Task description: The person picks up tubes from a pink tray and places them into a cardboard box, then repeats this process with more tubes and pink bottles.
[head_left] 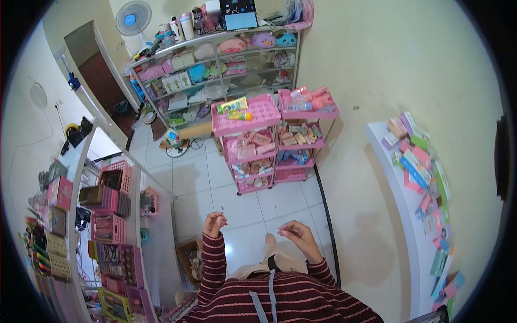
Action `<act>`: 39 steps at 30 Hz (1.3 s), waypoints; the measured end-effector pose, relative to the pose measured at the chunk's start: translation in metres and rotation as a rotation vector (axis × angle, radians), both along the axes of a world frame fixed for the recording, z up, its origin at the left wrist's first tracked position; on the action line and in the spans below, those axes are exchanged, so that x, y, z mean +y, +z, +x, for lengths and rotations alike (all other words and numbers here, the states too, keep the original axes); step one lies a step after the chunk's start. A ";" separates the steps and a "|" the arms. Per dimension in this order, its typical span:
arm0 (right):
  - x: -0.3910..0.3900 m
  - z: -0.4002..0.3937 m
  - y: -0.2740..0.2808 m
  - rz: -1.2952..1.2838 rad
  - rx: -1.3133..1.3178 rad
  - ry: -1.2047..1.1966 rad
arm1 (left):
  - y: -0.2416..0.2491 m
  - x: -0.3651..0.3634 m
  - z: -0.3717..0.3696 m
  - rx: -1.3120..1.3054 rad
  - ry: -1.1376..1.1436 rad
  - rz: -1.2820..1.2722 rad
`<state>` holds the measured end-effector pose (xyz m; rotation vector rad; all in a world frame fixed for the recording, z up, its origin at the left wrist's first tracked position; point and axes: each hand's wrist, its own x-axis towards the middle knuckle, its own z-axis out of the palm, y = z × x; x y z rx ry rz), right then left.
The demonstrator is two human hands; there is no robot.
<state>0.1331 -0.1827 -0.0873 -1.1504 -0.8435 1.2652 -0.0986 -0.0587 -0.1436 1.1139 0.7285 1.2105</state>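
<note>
My left hand [214, 224] is raised in front of my body, its fingers loosely curled, with nothing visible in it. Across from it, my right hand [301, 238] hovers with the fingers half bent and a little apart from the thumb, also without an object. The hands do not touch each other. Beyond them stand two pink trolleys; the left trolley [270, 121] has yellow-and-green tubes [232, 105] on its top tray, and the right trolley [331, 112] carries pink bottles [307, 100] on top and small packs below.
Left of me are shelves with pink baskets [109, 227] and pens. A cardboard box [186, 264] sits on the floor beside my left arm. On the right, a curved white shelf [385, 153] holds many small boxes. A glass cabinet [219, 37] stands at the back.
</note>
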 end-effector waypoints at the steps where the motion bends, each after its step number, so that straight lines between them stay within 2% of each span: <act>1: 0.025 0.011 0.002 0.044 -0.045 0.004 | 0.013 0.021 0.010 0.003 -0.002 0.032; 5: 0.121 0.041 0.009 0.117 -0.148 0.036 | 0.050 0.081 0.045 0.125 0.061 0.138; 8: 0.175 0.052 0.012 0.123 -0.188 0.081 | 0.038 0.107 0.055 0.213 0.124 0.113; 12: 0.235 0.054 0.004 0.171 -0.279 0.090 | -0.010 0.154 0.061 0.275 0.222 0.028; 16: 0.300 0.056 -0.010 0.128 -0.427 0.034 | -0.017 0.238 0.077 0.315 0.241 0.015; 18: 0.344 0.057 -0.022 0.099 -0.419 0.000 | -0.009 0.292 0.093 0.329 0.200 -0.011; 20: 0.402 0.059 -0.032 0.263 -0.879 -0.167 | 0.001 0.357 0.115 0.643 0.130 0.178; 22: 0.443 0.059 -0.049 0.309 -0.966 -0.186 | -0.012 0.405 0.129 0.649 0.047 0.157; 24: 0.473 0.055 -0.065 0.185 -1.252 -0.197 | -0.021 0.445 0.145 0.998 0.156 0.638; 25: 0.484 0.053 -0.067 0.181 -1.256 -0.213 | -0.022 0.456 0.152 1.204 0.158 0.739; 26: 0.492 0.051 -0.070 0.095 -1.305 -0.174 | -0.023 0.464 0.158 1.194 0.149 0.749; 29: 0.507 0.050 -0.069 -0.045 -1.355 -0.113 | -0.005 0.473 0.169 1.486 -0.029 0.557; 33: 0.512 0.053 -0.064 -0.134 -1.360 0.004 | 0.001 0.471 0.170 1.490 -0.143 0.579; 34: 0.511 0.054 -0.063 -0.142 -1.363 0.063 | -0.001 0.470 0.168 1.410 -0.113 0.619; 35: 0.510 0.053 -0.064 -0.149 -1.383 0.055 | -0.001 0.469 0.167 1.329 -0.088 0.655; 38: 0.506 0.051 -0.079 -0.097 -1.488 0.017 | 0.003 0.467 0.165 1.296 -0.140 0.675; 39: 0.504 0.048 -0.076 -0.112 -1.481 0.004 | 0.000 0.467 0.164 1.309 -0.129 0.754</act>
